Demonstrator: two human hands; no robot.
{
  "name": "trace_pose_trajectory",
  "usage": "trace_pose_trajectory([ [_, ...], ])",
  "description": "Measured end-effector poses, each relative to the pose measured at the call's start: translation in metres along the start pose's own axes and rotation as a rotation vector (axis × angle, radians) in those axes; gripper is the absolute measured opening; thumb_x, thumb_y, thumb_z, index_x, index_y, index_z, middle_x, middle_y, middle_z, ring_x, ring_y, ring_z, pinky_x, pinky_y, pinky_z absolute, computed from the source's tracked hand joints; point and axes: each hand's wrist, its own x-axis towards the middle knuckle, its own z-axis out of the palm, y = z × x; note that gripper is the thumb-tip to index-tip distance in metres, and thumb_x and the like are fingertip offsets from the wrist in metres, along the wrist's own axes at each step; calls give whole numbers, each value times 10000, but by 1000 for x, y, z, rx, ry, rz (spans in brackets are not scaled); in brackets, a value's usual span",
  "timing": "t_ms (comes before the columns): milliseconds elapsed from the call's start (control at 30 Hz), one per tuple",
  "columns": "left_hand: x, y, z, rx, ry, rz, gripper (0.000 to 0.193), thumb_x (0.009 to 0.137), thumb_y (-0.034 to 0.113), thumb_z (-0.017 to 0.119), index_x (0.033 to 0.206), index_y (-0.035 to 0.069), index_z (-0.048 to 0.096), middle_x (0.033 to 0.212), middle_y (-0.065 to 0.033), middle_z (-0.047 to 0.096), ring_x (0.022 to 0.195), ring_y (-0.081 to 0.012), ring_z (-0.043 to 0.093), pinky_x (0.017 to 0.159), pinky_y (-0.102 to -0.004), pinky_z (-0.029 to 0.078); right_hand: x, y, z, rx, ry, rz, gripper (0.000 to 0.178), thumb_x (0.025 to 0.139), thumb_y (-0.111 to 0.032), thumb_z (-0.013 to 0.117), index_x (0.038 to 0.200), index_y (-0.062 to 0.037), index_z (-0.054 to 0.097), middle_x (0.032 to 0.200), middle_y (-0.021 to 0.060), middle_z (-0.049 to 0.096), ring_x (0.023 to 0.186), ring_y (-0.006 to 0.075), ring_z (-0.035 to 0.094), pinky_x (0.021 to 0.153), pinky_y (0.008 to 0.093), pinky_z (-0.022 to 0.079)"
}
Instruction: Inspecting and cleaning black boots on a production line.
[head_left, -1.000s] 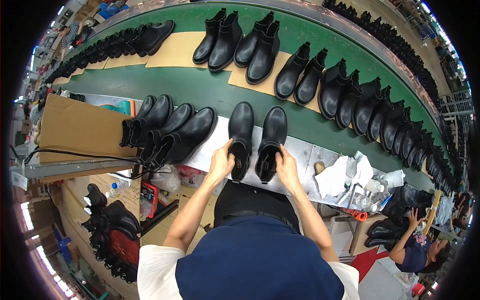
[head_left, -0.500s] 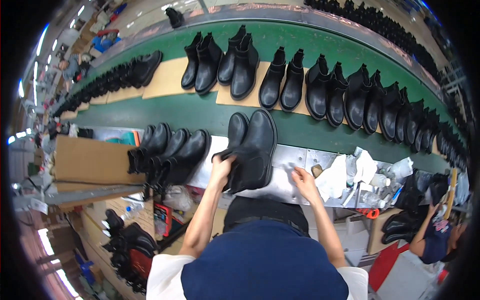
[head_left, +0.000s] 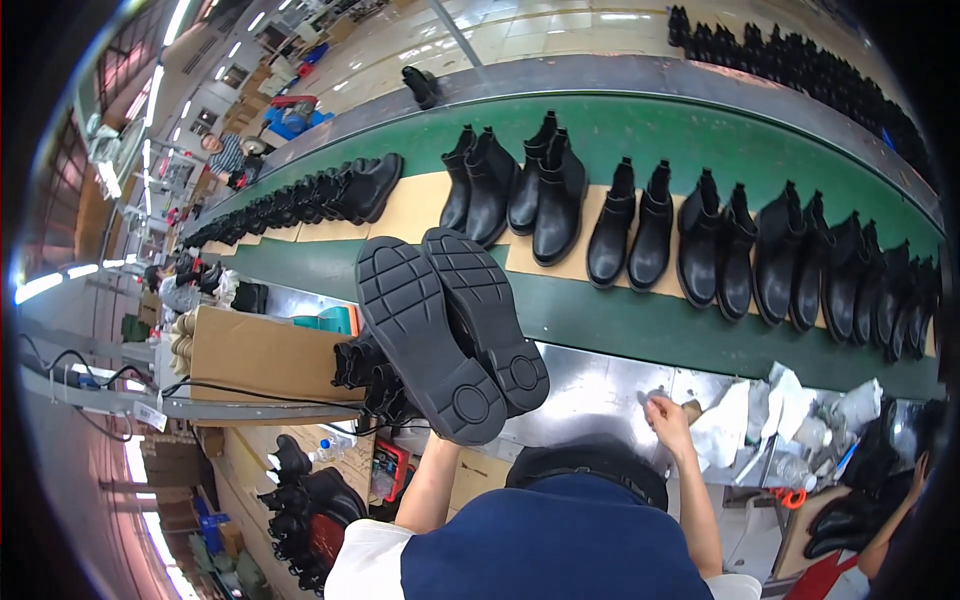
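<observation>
Left hand's grip, hidden behind the pair of black boots (head_left: 450, 335), now holds them lifted soles-up, off the steel worktop (head_left: 600, 390) where they stood a second ago. Right hand (head_left: 668, 412) has let go, fingers loosely curled, resting on the worktop right of the boots, near crumpled paper (head_left: 740, 420).

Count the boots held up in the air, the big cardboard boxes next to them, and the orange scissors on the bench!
Lifted boots: 2
Big cardboard box: 1
Orange scissors: 1
Total: 4
</observation>
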Motion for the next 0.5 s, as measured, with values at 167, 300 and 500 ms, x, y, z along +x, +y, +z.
trace_pose_trajectory([
  [167, 27, 48, -38, -120, 61, 51, 337, 805, 65, 552, 1134, -2, 538, 1028, -133, 626, 881, -244, 641, 752, -377, 547, 16, -45, -7, -72, -198, 214, 438, 918, -325, 491, 751, 54, 634, 613, 129, 634, 544, 203, 637, 540, 321, 510],
  [300, 66, 92, -74, -236, 86, 85, 344, 806, 62, 544, 1144, -1, 529, 1036, -133, 622, 882, -245, 641, 750, -378, 551, 31, -54, -11, -130, -373, 424, 649, 924, -479, 404, 731, 96, 635, 618, 180, 641, 501, 227, 641, 464, 298, 519],
  [500, 249, 147, -80, 756, 480, 492, 213, 791, 114, 638, 932, -45, 623, 865, -116, 651, 794, -195, 592, 735, -331, 452, 36, -44, -9, -40, -365, 541, 816, 863, -656, 354, 696, 91, 637, 598, 178, 636, 460, 224, 625, 390, 268, 471],
])
